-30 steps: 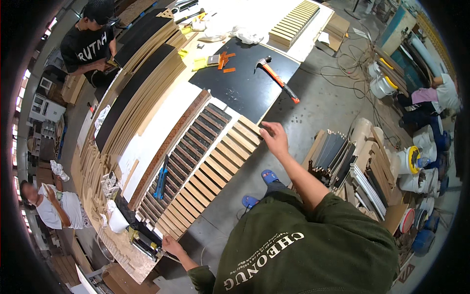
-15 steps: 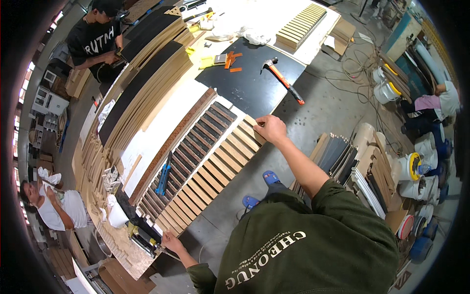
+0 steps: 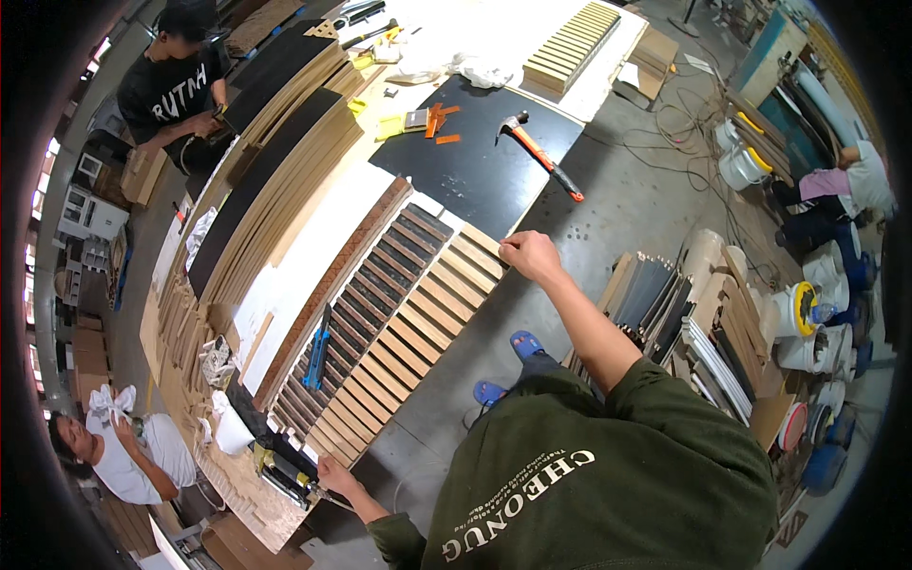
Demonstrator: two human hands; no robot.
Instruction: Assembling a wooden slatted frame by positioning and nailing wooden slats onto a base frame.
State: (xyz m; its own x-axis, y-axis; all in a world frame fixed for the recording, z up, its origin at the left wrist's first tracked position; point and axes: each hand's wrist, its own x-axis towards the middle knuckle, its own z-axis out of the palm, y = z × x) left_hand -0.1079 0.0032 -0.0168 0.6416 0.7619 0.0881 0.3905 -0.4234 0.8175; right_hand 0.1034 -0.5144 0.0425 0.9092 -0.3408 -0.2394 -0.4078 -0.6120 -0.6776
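A panel of pale wooden slats [image 3: 408, 334] lies along the near edge of the table, dark gaps between its slats. My right hand [image 3: 532, 255] is closed at its far right corner, fingertips against the end slat. At the other end my left hand [image 3: 337, 477] grips the near left corner, its fingers partly hidden. Directly beside the pale panel lies a panel of dark slats [image 3: 404, 249], the two edges touching or almost so. Across the dark slats rests a blue tool with a long slim body [image 3: 317, 353], its exact kind unclear.
A claw hammer [image 3: 538, 155] lies on a black board [image 3: 465, 161] with orange pieces. Behind are stacked boards [image 3: 285, 190]; another slatted panel [image 3: 570, 47] is farther off. A nail gun [image 3: 283, 470] sits near my left hand. Co-workers [image 3: 176, 90] are across the table.
The pale panel has shifted toward the dark one, closing most of the white strip between them. Both my hands have stayed at its ends. The view has shifted slightly.
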